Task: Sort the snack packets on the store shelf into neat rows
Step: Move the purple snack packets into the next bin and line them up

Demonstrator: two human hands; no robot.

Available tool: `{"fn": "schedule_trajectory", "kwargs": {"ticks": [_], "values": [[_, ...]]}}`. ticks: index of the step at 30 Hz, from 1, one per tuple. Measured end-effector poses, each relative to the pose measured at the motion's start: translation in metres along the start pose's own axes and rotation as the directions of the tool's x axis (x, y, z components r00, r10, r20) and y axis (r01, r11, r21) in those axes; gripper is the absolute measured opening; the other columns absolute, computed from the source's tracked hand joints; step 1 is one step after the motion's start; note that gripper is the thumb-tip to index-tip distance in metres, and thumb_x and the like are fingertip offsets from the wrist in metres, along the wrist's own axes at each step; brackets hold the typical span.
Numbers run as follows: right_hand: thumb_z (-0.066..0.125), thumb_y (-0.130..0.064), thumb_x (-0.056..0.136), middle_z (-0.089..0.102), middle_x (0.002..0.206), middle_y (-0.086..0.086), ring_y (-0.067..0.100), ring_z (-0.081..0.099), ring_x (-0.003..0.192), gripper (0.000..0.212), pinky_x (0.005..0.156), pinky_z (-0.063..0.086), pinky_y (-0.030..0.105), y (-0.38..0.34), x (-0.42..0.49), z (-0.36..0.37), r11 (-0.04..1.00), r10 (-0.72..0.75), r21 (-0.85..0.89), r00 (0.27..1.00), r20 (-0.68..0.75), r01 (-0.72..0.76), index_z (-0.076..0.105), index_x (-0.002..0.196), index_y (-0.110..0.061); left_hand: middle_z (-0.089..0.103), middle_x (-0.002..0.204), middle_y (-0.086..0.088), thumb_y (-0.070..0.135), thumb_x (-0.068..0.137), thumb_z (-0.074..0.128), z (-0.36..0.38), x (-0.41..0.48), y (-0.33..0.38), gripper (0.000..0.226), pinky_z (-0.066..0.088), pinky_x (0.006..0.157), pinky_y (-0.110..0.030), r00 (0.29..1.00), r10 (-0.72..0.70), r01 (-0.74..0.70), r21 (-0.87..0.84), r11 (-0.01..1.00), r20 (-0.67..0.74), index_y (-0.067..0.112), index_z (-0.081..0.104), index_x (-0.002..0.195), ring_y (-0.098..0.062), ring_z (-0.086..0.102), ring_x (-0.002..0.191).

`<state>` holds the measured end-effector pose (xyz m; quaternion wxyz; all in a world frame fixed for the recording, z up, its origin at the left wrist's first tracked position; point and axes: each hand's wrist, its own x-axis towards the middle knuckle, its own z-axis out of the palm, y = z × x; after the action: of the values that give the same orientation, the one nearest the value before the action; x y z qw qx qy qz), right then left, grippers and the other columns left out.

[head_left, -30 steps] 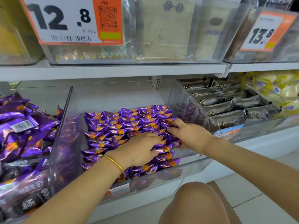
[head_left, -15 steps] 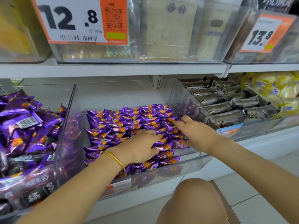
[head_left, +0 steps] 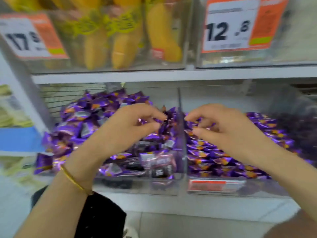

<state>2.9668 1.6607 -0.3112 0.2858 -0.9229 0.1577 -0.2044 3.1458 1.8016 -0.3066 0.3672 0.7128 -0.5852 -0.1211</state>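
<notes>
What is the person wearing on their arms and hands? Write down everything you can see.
Both forearms are bare: no sleeves and no gloves. At the wrist of the left hand sits a thin gold bangle. The right hand and its wrist show nothing worn. The picture is too blurred to rule out a ring.

Store shelf (head_left: 171,75) is shown under bright, diffuse light, with soft shadow gathered only beneath its far right end. The whole frame is smeared by motion blur: digits on the 12.8 price tag (head_left: 228,30) and the 17 price tag (head_left: 22,40) are doubled, small print left unreadable. White glints are thrown off the purple packets (head_left: 223,152) and the clear divider (head_left: 180,134). Edges are bowed by the wide lens.
</notes>
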Motion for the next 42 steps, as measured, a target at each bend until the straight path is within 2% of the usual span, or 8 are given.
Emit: {"fn": "schedule_trajectory", "kwargs": {"ticks": [6,10,14,18,22,28,35,42], "values": [[0.066,-0.017,0.084,0.059,0.087,-0.013,0.004,0.057,0.079,0.021,0.072,0.042,0.015,-0.045,0.047,0.065,0.979,-0.164,-0.073,0.949,0.269,0.19,0.067,0.104,-0.022,0.07,0.094,0.005,0.025,0.077,0.075,-0.042,-0.047,-0.059,0.017,0.051,0.079,-0.028,0.966,-0.22,0.206,0.113,0.972,0.132,0.036,0.07,0.09,-0.007,0.064,0.083],[0.066,-0.027,0.085,0.065,0.098,-0.002,0.006,0.058,0.082,0.025,0.074,0.043,0.017,-0.05,0.064,0.1,0.982,-0.144,-0.06,0.911,0.387,0.181,0.066,0.108,-0.017,0.062,0.101,0.022,0.061,0.055,0.067,-0.05,-0.061,-0.07,0.038,0.043,0.083,-0.014,0.976,-0.14,0.114,0.155,0.981,0.169,0.04,0.068,0.087,0.003,0.057,0.096],[0.066,-0.032,0.083,0.055,0.099,-0.003,0.012,0.051,0.087,0.032,0.083,0.046,0.034,-0.05,0.072,0.129,0.957,-0.165,-0.147,0.89,0.426,0.248,0.062,0.112,-0.019,0.06,0.098,0.021,0.073,0.054,0.064,-0.046,-0.075,-0.086,0.055,0.036,0.091,-0.02,0.982,-0.007,-0.051,0.297,0.954,0.189,0.043,0.057,0.098,0.004,0.05,0.1],[0.064,-0.033,0.084,0.052,0.093,-0.008,0.015,0.053,0.09,0.021,0.082,0.046,0.039,-0.045,0.075,0.134,0.95,-0.155,-0.203,0.92,0.361,0.239,0.064,0.102,-0.022,0.053,0.102,0.023,0.064,0.057,0.063,-0.04,-0.074,-0.086,0.047,0.021,0.088,-0.003,0.981,0.016,-0.086,0.362,0.928,0.194,0.039,0.061,0.097,0.009,0.034,0.101],[0.061,-0.025,0.088,0.064,0.093,-0.005,0.015,0.057,0.086,0.012,0.08,0.043,0.03,-0.042,0.074,0.115,0.986,-0.111,-0.087,0.954,0.279,0.14,0.066,0.096,-0.019,0.057,0.097,0.013,0.058,0.065,0.055,-0.044,-0.073,-0.078,0.044,0.026,0.084,0.001,0.995,0.0,-0.018,0.181,0.983,0.1,0.025,0.071,0.09,0.006,0.042,0.101],[0.054,-0.018,0.092,0.062,0.089,-0.005,0.011,0.064,0.063,0.01,0.061,0.048,0.016,-0.045,0.061,0.085,0.956,0.082,0.265,0.983,0.166,-0.124,0.056,0.089,-0.028,0.057,0.076,-0.012,0.036,0.088,0.053,-0.047,-0.066,-0.074,0.025,0.047,0.064,-0.021,0.975,-0.182,0.173,-0.084,0.981,-0.126,0.012,0.058,0.083,-0.016,0.056,0.065],[0.055,-0.023,0.09,0.067,0.068,-0.002,0.015,0.055,0.044,0.007,0.056,0.048,0.027,-0.043,0.046,0.068,0.934,0.149,0.32,0.987,0.06,-0.16,0.058,0.094,-0.028,0.07,0.073,-0.015,0.013,0.097,0.042,-0.036,-0.057,-0.057,0.024,0.054,0.051,-0.027,0.942,-0.305,0.194,-0.517,0.833,-0.137,-0.003,0.059,0.09,-0.025,0.069,0.06],[0.066,-0.025,0.077,0.063,0.061,0.001,0.008,0.049,0.045,0.007,0.047,0.041,0.021,-0.044,0.035,0.044,0.879,0.151,0.448,0.986,0.067,-0.164,0.065,0.082,-0.022,0.063,0.063,-0.004,0.012,0.092,0.053,-0.026,-0.05,-0.054,0.009,0.046,0.038,-0.025,0.918,-0.309,0.182,-0.428,0.885,-0.248,0.013,0.063,0.09,-0.019,0.063,0.046]]}}
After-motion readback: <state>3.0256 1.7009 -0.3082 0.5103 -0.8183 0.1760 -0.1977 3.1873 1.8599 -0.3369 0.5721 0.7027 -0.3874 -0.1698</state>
